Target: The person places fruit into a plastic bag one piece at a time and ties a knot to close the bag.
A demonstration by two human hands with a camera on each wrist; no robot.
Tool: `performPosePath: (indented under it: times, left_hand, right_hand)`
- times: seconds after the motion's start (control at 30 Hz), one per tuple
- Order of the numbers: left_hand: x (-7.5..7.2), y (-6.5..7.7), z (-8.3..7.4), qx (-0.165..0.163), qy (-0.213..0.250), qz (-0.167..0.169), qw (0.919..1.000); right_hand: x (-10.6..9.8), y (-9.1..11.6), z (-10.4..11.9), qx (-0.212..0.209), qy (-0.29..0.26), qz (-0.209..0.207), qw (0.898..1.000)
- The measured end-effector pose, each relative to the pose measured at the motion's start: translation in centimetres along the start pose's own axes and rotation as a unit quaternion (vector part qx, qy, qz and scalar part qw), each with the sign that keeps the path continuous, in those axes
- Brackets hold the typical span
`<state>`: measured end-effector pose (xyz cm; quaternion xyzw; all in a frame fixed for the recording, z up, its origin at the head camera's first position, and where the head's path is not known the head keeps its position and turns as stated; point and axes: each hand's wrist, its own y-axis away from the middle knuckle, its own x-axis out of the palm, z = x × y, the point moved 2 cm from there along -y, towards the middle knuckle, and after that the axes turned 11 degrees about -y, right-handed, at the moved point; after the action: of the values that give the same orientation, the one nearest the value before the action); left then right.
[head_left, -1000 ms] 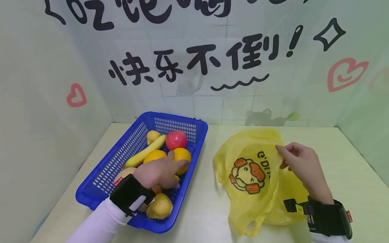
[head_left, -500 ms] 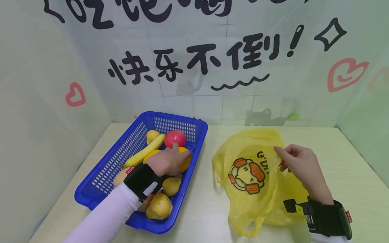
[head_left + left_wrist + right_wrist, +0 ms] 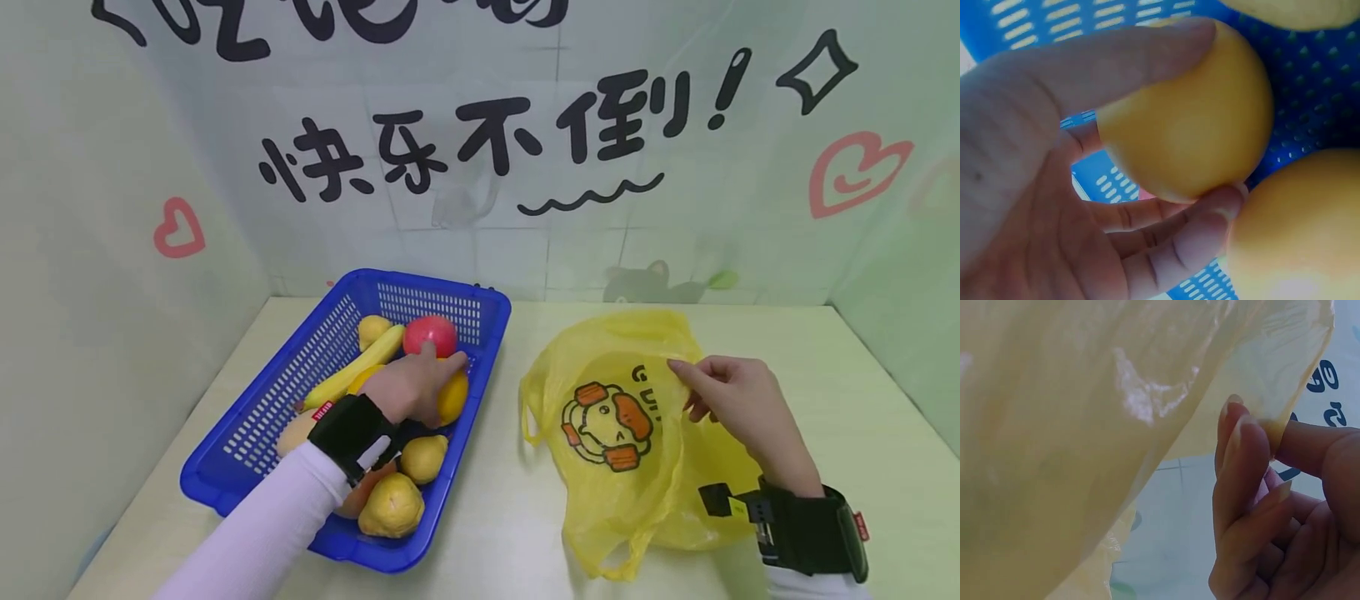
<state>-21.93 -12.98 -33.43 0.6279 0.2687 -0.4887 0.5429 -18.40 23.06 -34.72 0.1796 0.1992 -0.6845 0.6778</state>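
Note:
In the blue basket (image 3: 468, 467), my left hand (image 3: 405, 387) grips an orange (image 3: 1191, 119) on the right side, thumb over one side and fingertips under the other. A second orange (image 3: 1304, 231) lies right beside it, partly hidden by the hand in the head view. A red round fruit (image 3: 430, 333) sits just behind the fingers. My right hand (image 3: 738, 400) pinches the edge of a yellow plastic bag (image 3: 600, 500) between thumb and fingers. The bag, printed with a cartoon duck, stands partly raised with its side lifted (image 3: 1085, 456).
Also in the basket are a banana (image 3: 356, 367), yellow pear-like fruits (image 3: 392, 506), a small yellow fruit (image 3: 372, 331) at the back and a pale round fruit (image 3: 296, 433). The basket stands left of the bag on a pale table (image 3: 487, 517). A printed curtain (image 3: 480, 242) closes off the back.
My left hand has moved back and closed round the orange, uncovering the yellow fruit in front. The right hand keeps its pinch on the bag and has shifted slightly left.

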Motion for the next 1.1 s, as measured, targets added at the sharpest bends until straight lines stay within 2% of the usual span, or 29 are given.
performPosePath:
  times: [0.2,0.43,0.77,0.97,1.1]
  left_hand:
    - [0.5,0.1,0.0,0.01,0.004,-0.005,0.9999]
    - [0.3,-0.1,0.0,0.026,-0.035,-0.025,0.9987]
    - [0.6,-0.2,0.3,0.031,-0.04,-0.03,0.9983]
    - [0.2,0.0,1.2,0.04,-0.038,-0.026,0.9981]
    - [-0.5,0.6,1.8,0.04,-0.028,-0.052,0.9974]
  right_hand:
    - [0.0,-0.2,-0.1,0.007,-0.007,0.0,1.0]
    - [-0.1,-0.1,0.1,0.012,-0.005,0.0,1.0]
    - [0.0,-0.1,0.2,0.004,-0.007,0.004,1.0]
    - [0.1,0.0,0.3,-0.017,-0.018,-0.04,0.999]
    - [0.0,0.0,0.3,-0.03,-0.032,-0.06,0.997]
